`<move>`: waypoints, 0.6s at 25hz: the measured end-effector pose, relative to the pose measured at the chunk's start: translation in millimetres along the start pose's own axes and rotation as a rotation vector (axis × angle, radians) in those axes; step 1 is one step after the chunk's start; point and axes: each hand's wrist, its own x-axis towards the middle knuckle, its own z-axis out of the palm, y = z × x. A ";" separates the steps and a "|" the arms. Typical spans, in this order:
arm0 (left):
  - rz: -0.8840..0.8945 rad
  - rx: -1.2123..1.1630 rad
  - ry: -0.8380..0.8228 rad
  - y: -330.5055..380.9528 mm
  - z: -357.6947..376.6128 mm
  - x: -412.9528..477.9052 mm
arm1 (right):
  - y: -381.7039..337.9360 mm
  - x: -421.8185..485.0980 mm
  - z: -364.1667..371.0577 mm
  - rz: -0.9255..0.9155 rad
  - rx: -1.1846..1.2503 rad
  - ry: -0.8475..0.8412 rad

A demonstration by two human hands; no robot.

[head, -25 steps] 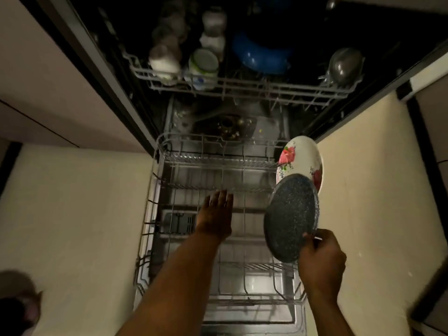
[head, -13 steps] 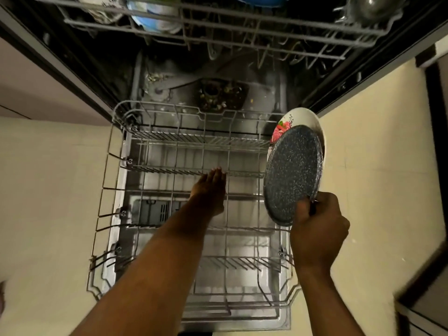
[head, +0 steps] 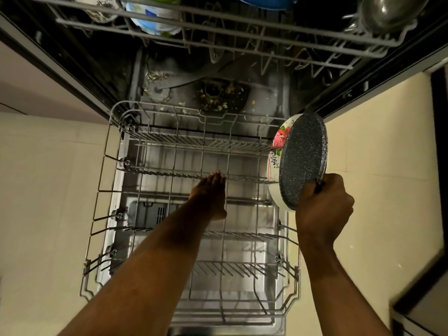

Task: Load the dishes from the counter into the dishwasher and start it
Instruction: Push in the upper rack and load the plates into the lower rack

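Left hand [head: 210,194]: fingers straight, together, unchanged at lower rack [head: 157,170] tines | right hand [head: 324,209]: clamped on speckled plate [head: 301,161] and floral plate [head: 278,139], now turned more edge-on

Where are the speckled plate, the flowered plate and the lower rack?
Speckled plate [head: 301,161]: head view, middle of its dark face.
Flowered plate [head: 278,139]: head view, pink flower by its rim.
Lower rack [head: 174,173]: head view, a tine row.
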 end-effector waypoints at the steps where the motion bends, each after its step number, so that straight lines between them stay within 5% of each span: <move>1: 0.005 0.000 -0.002 -1.0 0.7 0.7 | -0.4 2.1 0.8 -0.002 -0.006 -0.005; 15: 0.025 0.009 -0.018 -3.7 0.8 6.6 | -2.5 9.8 12.5 0.012 -0.091 -0.068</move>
